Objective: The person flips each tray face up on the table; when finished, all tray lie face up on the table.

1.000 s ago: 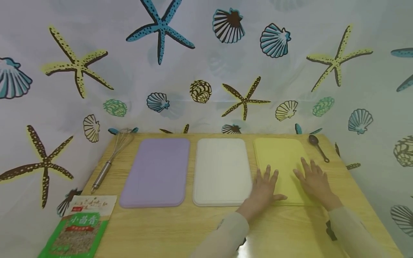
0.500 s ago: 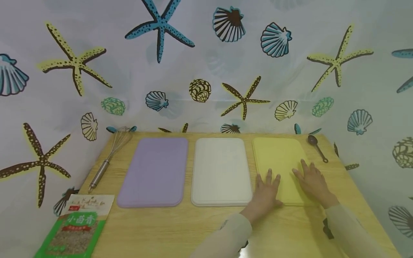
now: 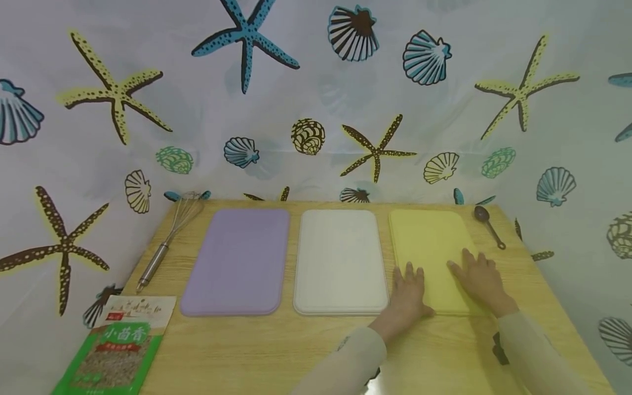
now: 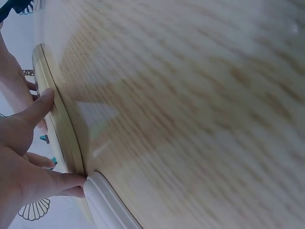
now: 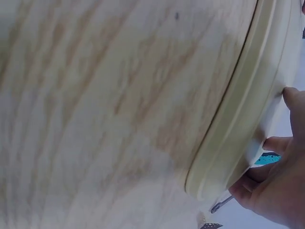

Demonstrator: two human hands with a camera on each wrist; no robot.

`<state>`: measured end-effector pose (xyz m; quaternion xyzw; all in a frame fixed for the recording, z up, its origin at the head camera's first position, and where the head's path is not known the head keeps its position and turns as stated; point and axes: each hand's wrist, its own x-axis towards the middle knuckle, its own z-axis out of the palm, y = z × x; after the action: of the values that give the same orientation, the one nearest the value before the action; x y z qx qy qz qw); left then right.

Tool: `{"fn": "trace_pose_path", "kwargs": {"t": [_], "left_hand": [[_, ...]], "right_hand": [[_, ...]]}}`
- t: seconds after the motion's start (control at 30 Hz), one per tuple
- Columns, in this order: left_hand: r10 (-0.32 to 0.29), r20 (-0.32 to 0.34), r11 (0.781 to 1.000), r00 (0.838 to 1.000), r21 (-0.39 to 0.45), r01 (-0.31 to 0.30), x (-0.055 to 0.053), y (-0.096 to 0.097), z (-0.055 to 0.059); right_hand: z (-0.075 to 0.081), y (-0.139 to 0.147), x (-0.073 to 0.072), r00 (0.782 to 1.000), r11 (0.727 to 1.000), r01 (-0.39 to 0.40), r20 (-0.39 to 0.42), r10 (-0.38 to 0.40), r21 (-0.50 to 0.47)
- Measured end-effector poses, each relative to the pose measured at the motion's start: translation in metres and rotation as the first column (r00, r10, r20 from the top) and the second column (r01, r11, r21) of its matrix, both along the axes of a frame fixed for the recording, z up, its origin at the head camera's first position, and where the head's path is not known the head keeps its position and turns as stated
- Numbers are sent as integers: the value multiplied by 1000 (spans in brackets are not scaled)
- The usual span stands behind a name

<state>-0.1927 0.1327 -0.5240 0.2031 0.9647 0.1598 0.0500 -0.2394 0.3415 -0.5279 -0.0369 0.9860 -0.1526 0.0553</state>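
Observation:
A yellow rectangular board (image 3: pixel 429 241) with rounded corners lies flat on the table, between my two hands. My left hand (image 3: pixel 407 302) rests at its lower left, fingers fairly straight along the side by the white board (image 3: pixel 340 263). In the left wrist view, the thumb of the left hand (image 4: pixel 24 167) touches the yellow board's near edge. On the opposite side, my right hand (image 3: pixel 481 280) lies over the right edge. The right wrist view has the right hand (image 5: pixel 286 181) with fingertips against the side of the yellow board (image 5: pixel 238 124).
Left of the white board lies a purple board (image 3: pixel 237 263). A whisk (image 3: pixel 163 252) and a green seasoning packet (image 3: pixel 116 348) are at the far left. A dark spoon (image 3: pixel 489 226) lies at the back right. Patterned cloth (image 3: pixel 316 99) surrounds the wooden table (image 3: pixel 237 351).
My left hand has shifted slightly down, its fingers closer together and its thumb drawn in along the yellow board. My right hand has slid slightly down the board's right side.

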Motion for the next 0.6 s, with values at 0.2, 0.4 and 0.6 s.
{"fn": "trace_pose_path", "kwargs": {"t": [0.2, 0.4, 0.6], "left_hand": [[-3, 55, 999, 998, 51, 0, 0, -4, 0], [-19, 63, 999, 998, 34, 17, 1, -6, 4], [-9, 64, 1000, 998, 10, 9, 3, -7, 6]], "right_hand": [[1, -1, -5, 999, 999, 41, -1, -41, -31], [11, 1, -7, 994, 987, 92, 64, -84, -132], [20, 11, -9, 989, 947, 122, 119, -90, -296]]}}
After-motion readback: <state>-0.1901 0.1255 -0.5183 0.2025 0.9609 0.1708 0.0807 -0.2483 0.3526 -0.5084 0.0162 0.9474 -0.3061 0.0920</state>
